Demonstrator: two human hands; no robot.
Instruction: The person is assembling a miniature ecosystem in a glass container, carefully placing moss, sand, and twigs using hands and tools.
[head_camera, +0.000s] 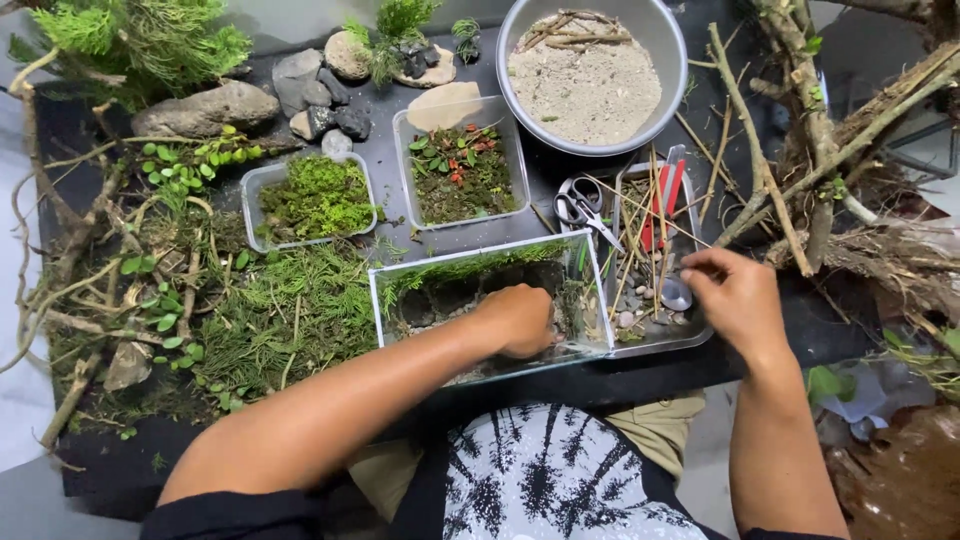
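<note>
In the head view, your left hand (520, 320) sits low in the middle of the frame, reaching down inside the glass tank (400, 272). Its fingers are curled under near the tank's floor, and I cannot tell whether they hold anything. Moss (470, 266) lines the tank's far wall.

Your right hand (735, 300) is right of centre, over the near end of the metal tray (690, 338). Its fingers are drawn together in a narrow pinch just beside a small spoon (676, 293) and some pebbles (627, 318); what they grip is hidden. Scissors (583, 206) lie at the tray's upper left edge, with thin sticks (640, 225) across it.

Above the tank stand two clear tubs: one of bright green moss (316, 197), one of small leafy plants (462, 172). At the top, a round bowl of sand (585, 85). Rocks (318, 100) sit upper left
</note>
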